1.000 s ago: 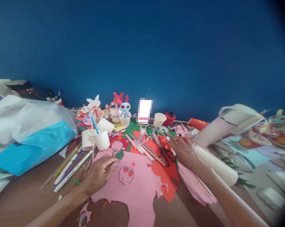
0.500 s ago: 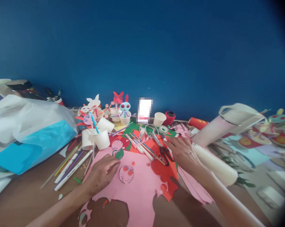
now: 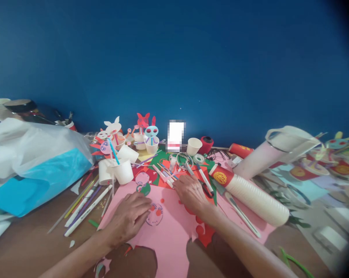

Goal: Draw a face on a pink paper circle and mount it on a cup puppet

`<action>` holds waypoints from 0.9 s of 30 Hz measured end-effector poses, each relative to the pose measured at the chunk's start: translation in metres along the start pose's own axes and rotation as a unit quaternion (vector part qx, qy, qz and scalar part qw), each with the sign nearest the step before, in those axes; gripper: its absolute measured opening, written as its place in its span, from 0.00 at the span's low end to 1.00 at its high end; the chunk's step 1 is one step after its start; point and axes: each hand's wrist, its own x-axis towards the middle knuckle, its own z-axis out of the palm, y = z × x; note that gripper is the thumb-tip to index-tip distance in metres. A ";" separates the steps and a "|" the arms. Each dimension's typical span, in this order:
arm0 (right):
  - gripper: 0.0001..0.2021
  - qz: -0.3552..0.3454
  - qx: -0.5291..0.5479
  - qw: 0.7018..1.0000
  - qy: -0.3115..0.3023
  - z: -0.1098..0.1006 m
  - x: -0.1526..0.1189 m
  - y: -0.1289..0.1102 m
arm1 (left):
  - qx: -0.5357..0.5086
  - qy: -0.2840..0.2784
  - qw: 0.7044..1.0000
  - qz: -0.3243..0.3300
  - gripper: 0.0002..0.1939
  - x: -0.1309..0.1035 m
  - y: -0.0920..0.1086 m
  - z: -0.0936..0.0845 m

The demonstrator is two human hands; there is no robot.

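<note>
On the big cut sheet of pink paper rests my left hand, its bent fingers apart and beside a drawn face with red paper eyes and lashes. Nothing shows in that hand. My right hand reaches over red paper, fingers loosely spread and pointing down near the white markers and pencils. Its fingertips are partly hidden, and I see nothing held. Dark-handled scissors lie just right of this hand, partly covered, next to another marker.
Paper cups with animal-face figures stand at the back. To the right lie a long stack of paper cups and a large tumbler. Plastic bags fill the left; markers lie before them. A blue wall rises behind.
My right hand has moved left, from beside the cup stack to the markers and pencils, uncovering the stack's red end cup. My left hand has shifted slightly right, its fingers reaching the drawn face.
</note>
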 end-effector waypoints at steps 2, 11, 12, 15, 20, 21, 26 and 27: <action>0.10 0.007 0.005 1.000 -0.007 0.002 0.004 -0.005 | 0.004 -0.006 1.000 0.007 0.11 -0.001 -0.001 0.002; 0.05 0.052 0.030 0.998 -0.007 0.008 0.012 -0.014 | 0.029 -0.036 0.999 0.026 0.14 -0.001 -0.002 0.003; 0.05 0.052 0.036 0.998 -0.008 0.008 0.011 -0.015 | 0.030 -0.036 0.999 0.025 0.14 -0.001 -0.002 0.003; 0.06 0.058 0.060 0.997 -0.009 0.005 0.011 -0.016 | 0.045 -0.040 0.998 0.024 0.14 -0.003 -0.004 0.006; 0.10 0.085 0.051 0.995 0.002 0.004 0.006 -0.004 | 0.083 -0.046 0.995 0.013 0.14 -0.009 -0.011 0.012; 0.11 0.093 0.043 0.995 0.002 0.005 0.005 -0.002 | 0.087 -0.046 0.995 0.011 0.14 -0.010 -0.012 0.013; 0.09 0.104 0.012 0.994 -0.024 0.008 0.004 0.001 | 0.102 -0.038 0.994 0.006 0.14 -0.009 -0.013 0.013; 0.09 0.107 0.009 0.994 -0.031 0.008 0.004 -0.001 | 0.104 -0.037 0.994 0.006 0.15 -0.009 -0.013 0.012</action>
